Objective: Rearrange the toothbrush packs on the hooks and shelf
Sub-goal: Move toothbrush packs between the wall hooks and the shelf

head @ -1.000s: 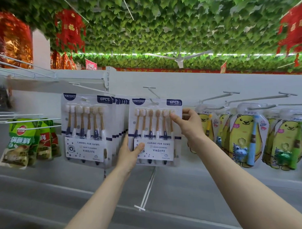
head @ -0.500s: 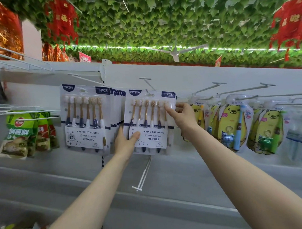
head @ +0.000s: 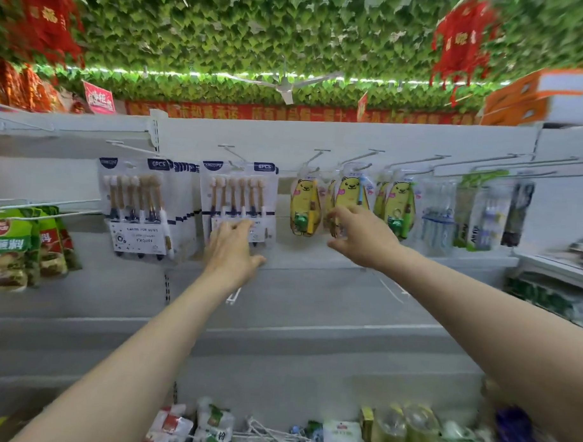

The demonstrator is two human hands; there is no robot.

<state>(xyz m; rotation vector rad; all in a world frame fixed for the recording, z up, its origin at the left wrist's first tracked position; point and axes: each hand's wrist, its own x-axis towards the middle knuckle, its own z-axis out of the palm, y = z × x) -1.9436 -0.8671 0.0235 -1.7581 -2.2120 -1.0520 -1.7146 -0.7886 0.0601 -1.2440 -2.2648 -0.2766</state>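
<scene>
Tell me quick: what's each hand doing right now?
Left hand: open, fingers on the 6PCS toothbrush pack.
Right hand: open, holding nothing, by the yellow bear pack.

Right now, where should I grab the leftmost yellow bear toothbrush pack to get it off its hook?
Probably pinch its side edges near the top, coming from the front. The yellow bear pack hangs upright from a hook pointing toward you, so it should slide forward.
</scene>
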